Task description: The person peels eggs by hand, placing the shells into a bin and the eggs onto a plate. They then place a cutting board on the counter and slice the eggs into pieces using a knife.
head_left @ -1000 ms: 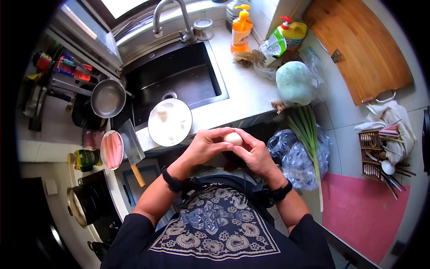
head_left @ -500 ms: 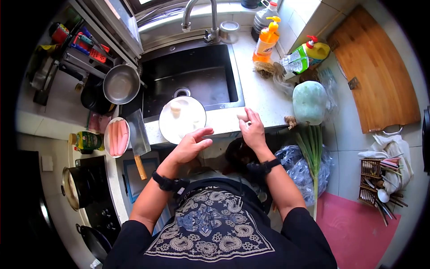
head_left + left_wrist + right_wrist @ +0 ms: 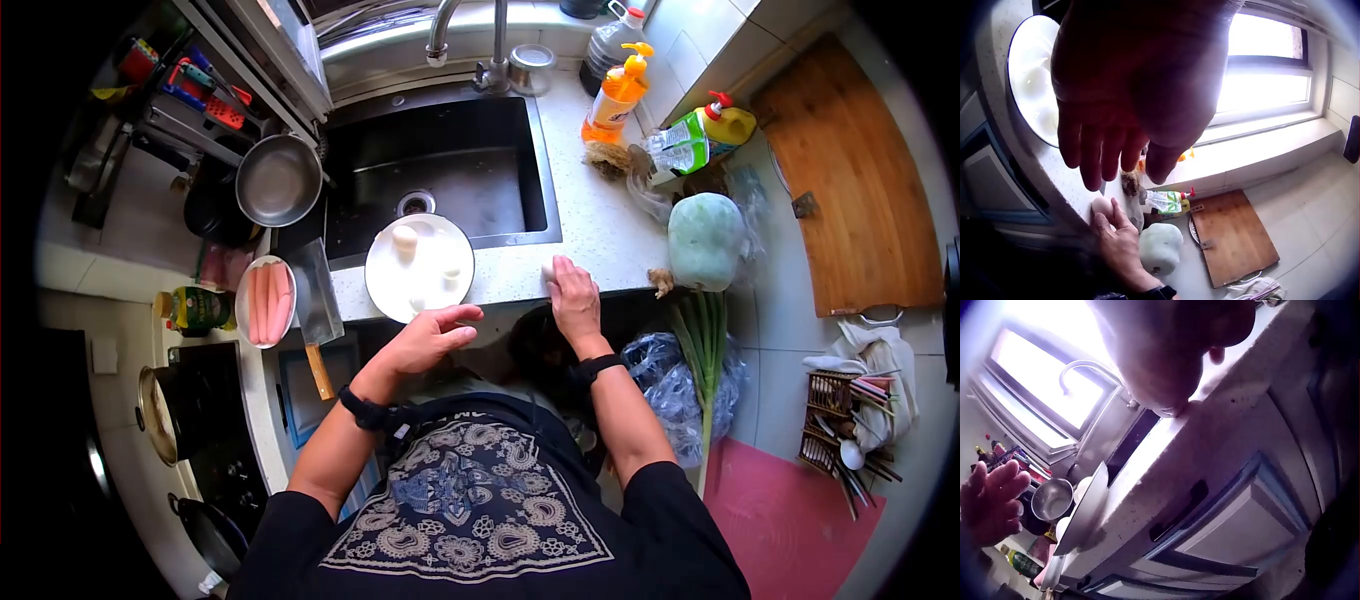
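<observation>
- White speckled counter, one piece, goes along in front of me and carries the things below.
- One black sink is set into it, with one metal faucet behind.
- One round white plate lies at the left front corner of the sink. I count at least three pale rounded things on it; more I cannot tell.
- One cleaver is left of the plate, with its wooden handle towards me.
- One oval dish is beside the cleaver, with several pink sausages side by side; their exact number I cannot tell.
- Two hands are mine. Left hand is open and holds nothing, just beside the plate. Right hand has its fingers curled around the egg.
- One egg is at the counter's front edge, right of the plate. My fingers cover part of it, so I cannot tell its long axis or where its narrow end points.
</observation>
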A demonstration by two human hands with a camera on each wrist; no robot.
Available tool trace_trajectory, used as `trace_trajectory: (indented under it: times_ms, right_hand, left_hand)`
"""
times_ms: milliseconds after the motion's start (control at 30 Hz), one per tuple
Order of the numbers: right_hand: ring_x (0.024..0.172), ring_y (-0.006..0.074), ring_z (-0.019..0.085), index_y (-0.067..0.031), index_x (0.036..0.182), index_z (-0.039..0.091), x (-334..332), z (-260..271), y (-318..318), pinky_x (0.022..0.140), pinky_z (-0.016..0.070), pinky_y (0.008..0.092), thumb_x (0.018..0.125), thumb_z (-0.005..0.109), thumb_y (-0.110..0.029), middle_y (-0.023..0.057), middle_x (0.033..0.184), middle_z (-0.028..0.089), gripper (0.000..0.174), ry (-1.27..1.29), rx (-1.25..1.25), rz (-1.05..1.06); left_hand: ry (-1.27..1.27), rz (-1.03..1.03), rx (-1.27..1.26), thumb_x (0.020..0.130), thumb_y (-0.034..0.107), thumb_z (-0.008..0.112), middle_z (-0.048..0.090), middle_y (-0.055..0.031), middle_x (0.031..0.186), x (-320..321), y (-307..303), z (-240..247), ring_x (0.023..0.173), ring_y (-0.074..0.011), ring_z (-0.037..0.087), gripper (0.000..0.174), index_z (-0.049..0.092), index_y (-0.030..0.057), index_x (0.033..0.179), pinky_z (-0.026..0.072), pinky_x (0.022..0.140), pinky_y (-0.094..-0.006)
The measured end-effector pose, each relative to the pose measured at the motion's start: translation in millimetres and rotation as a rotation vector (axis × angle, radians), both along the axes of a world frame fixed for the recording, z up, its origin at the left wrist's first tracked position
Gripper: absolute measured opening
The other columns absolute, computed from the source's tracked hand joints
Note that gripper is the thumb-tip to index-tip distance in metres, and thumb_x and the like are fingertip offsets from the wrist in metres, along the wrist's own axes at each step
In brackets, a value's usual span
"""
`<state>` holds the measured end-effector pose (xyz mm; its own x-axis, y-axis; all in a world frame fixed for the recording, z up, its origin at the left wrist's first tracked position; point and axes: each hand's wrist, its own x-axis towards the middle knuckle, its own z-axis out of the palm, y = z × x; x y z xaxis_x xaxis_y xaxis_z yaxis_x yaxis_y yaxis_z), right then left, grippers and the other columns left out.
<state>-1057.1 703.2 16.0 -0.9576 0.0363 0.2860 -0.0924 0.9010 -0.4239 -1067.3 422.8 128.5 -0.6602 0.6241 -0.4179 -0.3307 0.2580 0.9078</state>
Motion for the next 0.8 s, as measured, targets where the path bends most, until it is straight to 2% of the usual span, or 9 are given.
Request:
trace_trajectory:
  times_ms: [100,200,500,600,700,800]
  right_hand:
    - [0.121,0.0290,0.049,-0.0060,0.130,0.055,-2.9,2.6,7.1,0.100,0.0396,0.0447,0.088,0.062,-0.023,0.0122,0.128,0.060,0.046,-0.123,-0.025,-0.058]
    - [0.124,0.0308,0.046,-0.0057,0.129,0.056,-4.3,-8.1,11.2,0.102,0.0376,0.0456,0.088,0.061,-0.028,0.0130,0.131,0.056,0.047,-0.035,0.038,-0.116]
    - [0.127,0.0329,0.043,-0.0033,0.125,0.057,-12.7,-14.7,24.3,0.105,0.0350,0.0476,0.091,0.055,-0.037,0.0151,0.130,0.055,0.048,-0.126,0.042,-0.213]
    - [0.126,0.0340,0.045,-0.0020,0.123,0.057,-14.1,-12.5,26.7,0.104,0.0367,0.0468,0.091,0.055,-0.037,0.0156,0.129,0.056,0.048,-0.145,0.006,-0.215]
    - [0.121,0.0339,0.048,-0.0060,0.123,0.058,-11.7,1.4,21.0,0.099,0.0414,0.0459,0.089,0.060,-0.033,0.0156,0.128,0.056,0.044,-0.019,-0.123,-0.238]
    - [0.114,0.0324,0.054,-0.0114,0.123,0.059,-6.5,19.8,20.1,0.092,0.0453,0.0450,0.087,0.064,-0.027,0.0125,0.126,0.058,0.040,-0.057,-0.033,0.004]
  left_hand:
    - [0.000,-0.017,0.011,0.097,0.019,0.059,0.061,0.0024,0.107,-2.6,-1.4,-0.2,0.096,-0.0076,0.054,0.033,0.059,0.0066,0.127,0.0456,0.082,-0.0230]
    - [0.005,-0.032,0.016,0.097,0.020,0.059,0.061,0.0024,0.108,-3.9,-3.2,0.0,0.095,-0.0077,0.054,0.033,0.059,0.0072,0.127,0.0456,0.081,-0.0225]
    - [0.039,-0.029,-0.015,0.097,0.022,0.059,0.062,0.0020,0.103,2.9,-0.5,6.1,0.092,-0.0074,0.054,0.032,0.060,0.0082,0.125,0.0459,0.077,-0.0227]
    - [0.073,-0.019,-0.041,0.096,0.022,0.060,0.061,0.0021,0.102,5.3,0.5,6.4,0.091,-0.0077,0.054,0.032,0.060,0.0081,0.125,0.0465,0.077,-0.0229]
    - [0.034,0.005,-0.042,0.097,0.022,0.059,0.062,0.0009,0.105,8.4,0.8,11.8,0.094,-0.0091,0.055,0.032,0.060,0.0074,0.125,0.0483,0.080,-0.0245]
    - [0.028,0.043,-0.038,0.096,0.020,0.059,0.062,-0.0005,0.110,15.1,2.9,6.3,0.098,-0.0107,0.057,0.033,0.059,0.0061,0.126,0.0490,0.086,-0.0264]
